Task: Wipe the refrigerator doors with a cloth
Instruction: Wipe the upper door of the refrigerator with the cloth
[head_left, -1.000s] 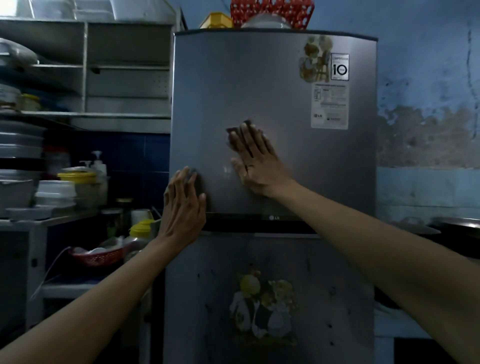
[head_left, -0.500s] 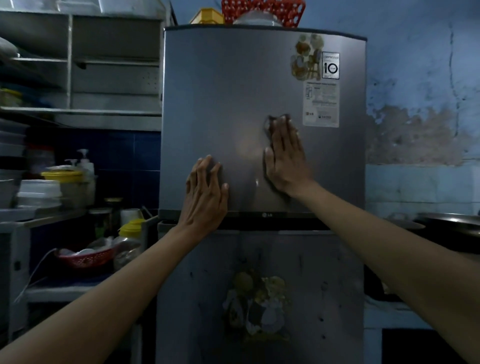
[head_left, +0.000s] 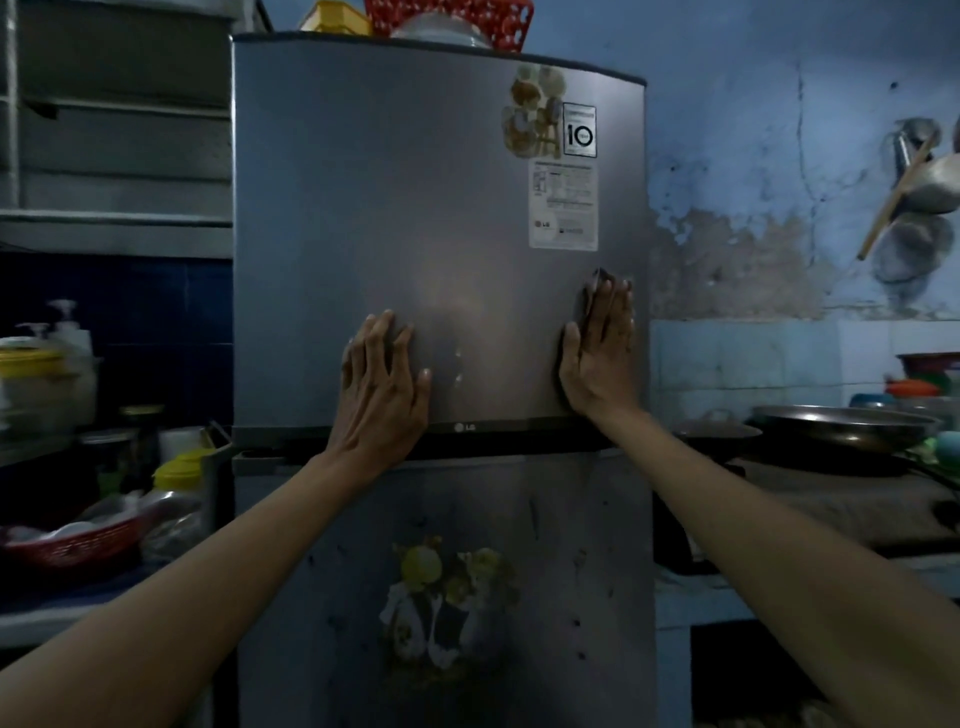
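A grey two-door refrigerator fills the middle of the view. Its upper door (head_left: 395, 197) carries stickers at the top right. The lower door (head_left: 322, 571) is spotted with dark marks and has a worn sticker. My right hand (head_left: 597, 358) lies flat against the upper door near its right edge, pressing a dark cloth (head_left: 594, 283) whose corner peeks out above the fingertips. My left hand (head_left: 382, 387) rests flat with fingers spread on the lower middle of the upper door, holding nothing.
Shelves with jars, bottles and a red basket (head_left: 72, 540) stand to the left. On the right, a counter holds a metal pan (head_left: 841, 426). Pots hang on the blue wall (head_left: 919, 192). A red basket (head_left: 457, 21) sits on top of the fridge.
My right hand has slid the cloth rightwards and down across the upper door to its right edge. My left hand has shifted right along the door's lower part.
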